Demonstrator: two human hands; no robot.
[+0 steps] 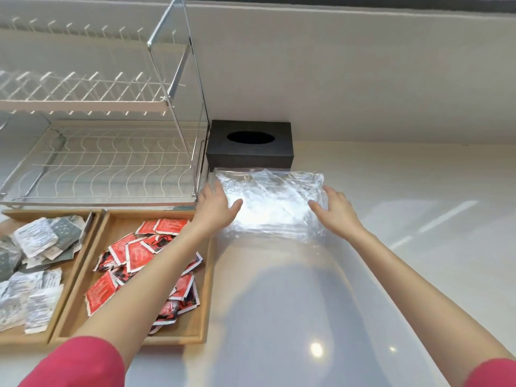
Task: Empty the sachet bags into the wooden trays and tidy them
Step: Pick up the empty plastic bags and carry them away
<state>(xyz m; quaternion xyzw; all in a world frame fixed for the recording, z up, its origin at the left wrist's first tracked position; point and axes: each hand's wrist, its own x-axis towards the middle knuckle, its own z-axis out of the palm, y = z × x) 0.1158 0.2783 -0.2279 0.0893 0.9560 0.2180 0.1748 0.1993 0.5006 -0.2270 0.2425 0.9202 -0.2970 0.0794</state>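
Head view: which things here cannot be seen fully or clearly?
- Red sachets in their wooden tray: the left forearm hides several.
- Grey and white sachets: cut off by the left edge; print too small to read.
- Clear plastic bags: glare hides how many are stacked.
- Black box: its inside is dark.

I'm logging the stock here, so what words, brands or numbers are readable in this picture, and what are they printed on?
No text can be read.
Red sachets in the right wooden tray: printing, too blurred to read.
White and grey sachets in the left wooden tray: dense small print, too blurred to read.
Black tissue box: faint marks, unreadable.
Clear plastic bags: no print visible.
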